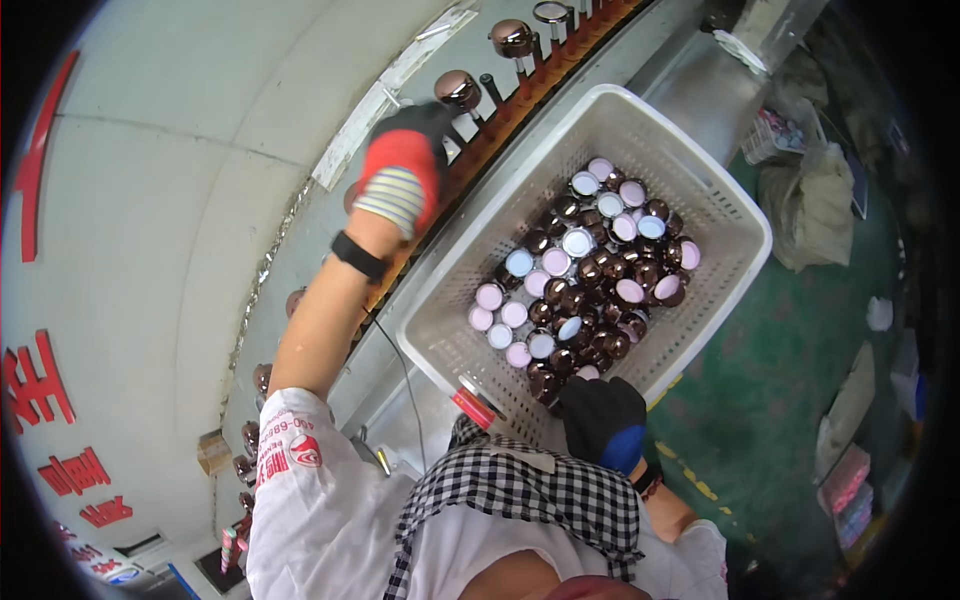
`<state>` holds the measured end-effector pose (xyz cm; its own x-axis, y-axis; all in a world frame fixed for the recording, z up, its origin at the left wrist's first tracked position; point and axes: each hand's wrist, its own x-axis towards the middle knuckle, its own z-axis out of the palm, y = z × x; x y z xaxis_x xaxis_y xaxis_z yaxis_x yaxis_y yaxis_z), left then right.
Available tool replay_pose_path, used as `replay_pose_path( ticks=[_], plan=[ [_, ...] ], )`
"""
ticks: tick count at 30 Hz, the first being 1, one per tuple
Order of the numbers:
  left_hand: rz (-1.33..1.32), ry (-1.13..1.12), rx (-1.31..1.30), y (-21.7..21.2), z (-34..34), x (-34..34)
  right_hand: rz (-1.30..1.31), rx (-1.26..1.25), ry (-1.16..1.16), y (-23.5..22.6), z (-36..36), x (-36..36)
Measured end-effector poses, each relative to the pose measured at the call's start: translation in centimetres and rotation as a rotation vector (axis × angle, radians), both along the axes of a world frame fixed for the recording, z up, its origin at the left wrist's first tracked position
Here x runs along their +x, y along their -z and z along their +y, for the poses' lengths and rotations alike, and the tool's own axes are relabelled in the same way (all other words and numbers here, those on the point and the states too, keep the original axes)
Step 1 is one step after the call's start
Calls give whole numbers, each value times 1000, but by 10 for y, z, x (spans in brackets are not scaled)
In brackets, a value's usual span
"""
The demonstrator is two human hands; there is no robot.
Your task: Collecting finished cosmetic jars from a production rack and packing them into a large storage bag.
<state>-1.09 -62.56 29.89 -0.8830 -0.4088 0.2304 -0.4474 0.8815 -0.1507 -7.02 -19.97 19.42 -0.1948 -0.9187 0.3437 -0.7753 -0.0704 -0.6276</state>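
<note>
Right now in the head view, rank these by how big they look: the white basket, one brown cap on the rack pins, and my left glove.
1. white basket
2. left glove
3. brown cap; it sits farther from the camera, so it may look smaller than it is.

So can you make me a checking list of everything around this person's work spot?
Surface: a metal bench bearing a white plastic basket.
Job's things: many shiny brown caps with pale insides heaped in the basket; more caps sit on pegs of a conveyor rail.
Clutter: bags and cloths on the green floor.
Hands: left hand, gloved, reaching to the rail; right hand, gloved, at the basket's near rim.
Cables: one thin wire along the machine.
Surroundings: a white machine wall with red markings.
</note>
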Motion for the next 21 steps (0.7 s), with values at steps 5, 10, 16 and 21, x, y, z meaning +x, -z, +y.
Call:
replay_pose_path(
  ticks=[5, 10, 16, 21],
  plan=[
    [177, -464, 742, -10, -22, 65, 93, 84, -12, -16, -9, -3],
    [15, 270, 524, 26, 111, 70, 85, 157, -89, -10, -13, -8],
    [165, 235, 411, 28, 55, -3, 52, 214, -255, -10, -3, -14],
    [41, -464, 645, -16, -58, -23, 84, 190, -243, -10, -10, -9]
  ],
)
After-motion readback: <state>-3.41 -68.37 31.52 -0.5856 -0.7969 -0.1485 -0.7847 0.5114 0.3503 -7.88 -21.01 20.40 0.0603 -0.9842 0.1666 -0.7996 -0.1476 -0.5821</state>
